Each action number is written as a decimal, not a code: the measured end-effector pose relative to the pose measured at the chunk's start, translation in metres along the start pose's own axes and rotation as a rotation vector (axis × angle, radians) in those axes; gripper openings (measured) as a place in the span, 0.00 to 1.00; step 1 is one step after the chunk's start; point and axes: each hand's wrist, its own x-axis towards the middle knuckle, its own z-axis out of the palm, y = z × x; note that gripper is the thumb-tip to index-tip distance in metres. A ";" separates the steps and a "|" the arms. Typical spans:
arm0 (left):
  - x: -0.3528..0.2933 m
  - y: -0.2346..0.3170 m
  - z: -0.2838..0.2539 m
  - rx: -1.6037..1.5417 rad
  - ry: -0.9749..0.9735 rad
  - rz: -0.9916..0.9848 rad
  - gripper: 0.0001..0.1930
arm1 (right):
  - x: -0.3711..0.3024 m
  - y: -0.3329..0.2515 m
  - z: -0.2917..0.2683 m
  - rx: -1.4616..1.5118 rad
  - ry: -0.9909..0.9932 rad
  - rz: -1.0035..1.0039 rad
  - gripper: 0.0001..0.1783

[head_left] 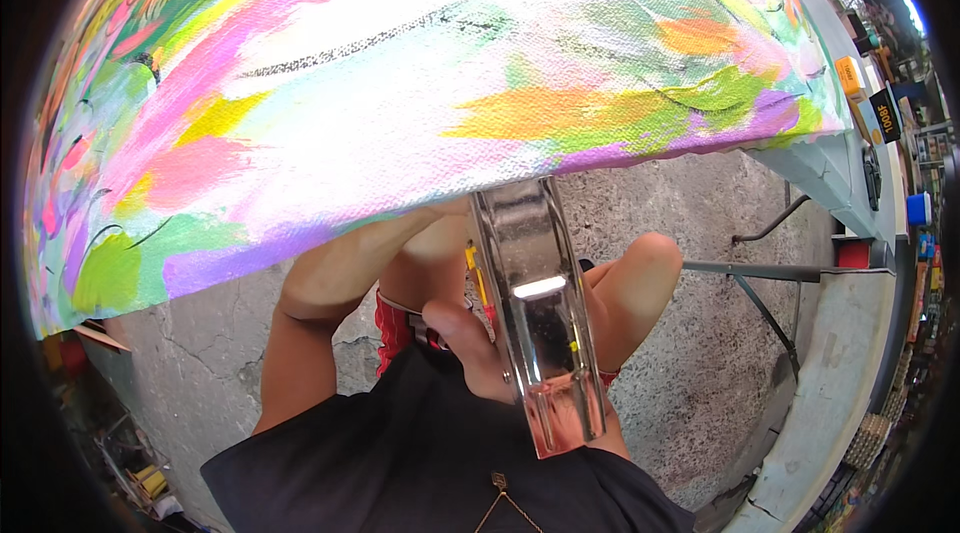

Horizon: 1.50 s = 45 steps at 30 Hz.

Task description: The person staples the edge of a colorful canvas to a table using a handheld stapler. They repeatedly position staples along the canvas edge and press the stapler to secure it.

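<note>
A large painted canvas [370, 113], streaked with pink, white, yellow, green and purple, spans the upper view with its near edge facing me. My right hand [475, 348] is wrapped round a shiny chrome staple gun [540, 283], its thumb along the left side; the other fingers are hidden behind the tool. The staple gun's upper end meets the canvas's lower edge, and its far part is out of sight there. My left arm [325, 323] reaches up beneath the canvas. My left hand is hidden behind it, so its grip does not show.
My bent knee [645, 278] lies right of the staple gun above the rough concrete floor [680, 413]. At right stand a pale grey frame [840, 363] and thin metal bars. An orange box [850, 78] and a black box [884, 117] sit by the canvas's right side.
</note>
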 end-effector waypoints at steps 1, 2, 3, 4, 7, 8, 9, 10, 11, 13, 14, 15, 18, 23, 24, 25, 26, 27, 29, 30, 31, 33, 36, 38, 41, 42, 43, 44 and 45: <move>0.001 0.000 0.000 -0.008 0.004 -0.007 0.12 | 0.000 0.004 0.002 -0.008 0.019 -0.015 0.19; 0.002 0.001 0.001 -0.020 0.013 -0.016 0.12 | -0.001 0.007 0.003 -0.010 0.039 -0.027 0.20; 0.006 0.004 0.001 -0.028 0.011 -0.020 0.12 | -0.001 0.008 0.003 -0.010 0.061 -0.038 0.21; 0.011 0.008 0.000 -0.029 0.016 -0.027 0.12 | 0.000 0.006 0.002 0.001 0.075 -0.057 0.21; 0.022 0.013 0.000 -0.064 0.070 -0.072 0.12 | -0.001 0.001 -0.001 0.033 0.103 -0.101 0.23; 0.025 0.016 -0.001 -0.090 0.102 -0.099 0.12 | -0.002 -0.002 -0.003 0.044 0.108 -0.120 0.24; 0.027 0.020 0.000 -0.121 0.136 -0.123 0.12 | -0.003 -0.002 -0.005 0.046 0.113 -0.135 0.25; 0.029 0.022 0.001 -0.134 0.160 -0.148 0.12 | -0.005 -0.002 -0.008 0.048 0.112 -0.156 0.25; 0.032 0.027 0.000 -0.119 0.173 -0.164 0.12 | -0.010 0.002 -0.011 0.040 0.100 -0.143 0.26; 0.035 0.043 0.001 -0.035 0.164 -0.191 0.12 | -0.032 0.019 -0.024 -0.014 0.015 -0.066 0.29; 0.038 0.050 0.001 0.031 0.139 -0.196 0.11 | -0.043 0.031 -0.026 -0.010 0.024 0.006 0.27; 0.039 0.061 -0.004 0.142 0.051 -0.213 0.09 | -0.053 0.043 -0.026 -0.007 0.027 0.079 0.24; 0.032 0.086 -0.001 0.198 0.029 -0.430 0.08 | -0.087 0.090 -0.022 0.062 -0.020 0.345 0.17; 0.040 0.117 0.023 0.014 0.169 -0.723 0.15 | -0.135 0.160 0.000 0.031 -0.061 0.685 0.16; 0.042 0.119 0.026 0.016 0.184 -0.735 0.18 | -0.141 0.165 0.002 0.085 -0.045 0.726 0.16; 0.043 0.120 0.028 0.016 0.198 -0.746 0.20 | -0.141 0.164 0.004 0.138 -0.028 0.766 0.17; 0.042 0.120 0.029 0.008 0.209 -0.739 0.23 | -0.142 0.163 0.006 0.192 -0.010 0.806 0.17; 0.039 0.117 0.029 -0.001 0.220 -0.731 0.25 | -0.144 0.162 0.007 0.227 -0.010 0.812 0.18; 0.039 0.117 0.030 0.001 0.226 -0.717 0.29 | -0.145 0.162 0.010 0.296 -0.011 0.819 0.21; 0.040 0.117 0.030 0.011 0.220 -0.713 0.31 | -0.144 0.162 0.009 0.258 -0.016 0.792 0.21; 0.041 0.118 0.030 0.021 0.214 -0.709 0.32 | -0.142 0.158 0.008 0.219 -0.021 0.765 0.21; 0.041 0.118 0.029 0.039 0.214 -0.708 0.34 | -0.140 0.154 0.007 0.168 -0.031 0.733 0.21; 0.042 0.119 0.029 0.064 0.206 -0.720 0.35 | -0.140 0.153 0.006 0.155 -0.039 0.730 0.20; 0.042 0.119 0.031 0.074 0.195 -0.712 0.35 | -0.142 0.154 0.006 0.193 -0.036 0.747 0.20; 0.045 0.121 0.034 0.064 0.188 -0.683 0.32 | -0.141 0.153 0.005 0.199 -0.028 0.756 0.20; 0.046 0.122 0.034 0.048 0.193 -0.688 0.32 | -0.141 0.153 0.005 0.204 -0.027 0.758 0.20; 0.046 0.123 0.034 0.033 0.198 -0.695 0.32 | -0.142 0.153 0.004 0.210 -0.027 0.762 0.20; 0.047 0.124 0.033 0.051 0.174 -0.703 0.32 | -0.142 0.152 0.004 0.215 -0.027 0.766 0.20; 0.048 0.124 0.030 0.068 0.150 -0.711 0.32 | -0.143 0.153 0.004 0.218 -0.025 0.770 0.19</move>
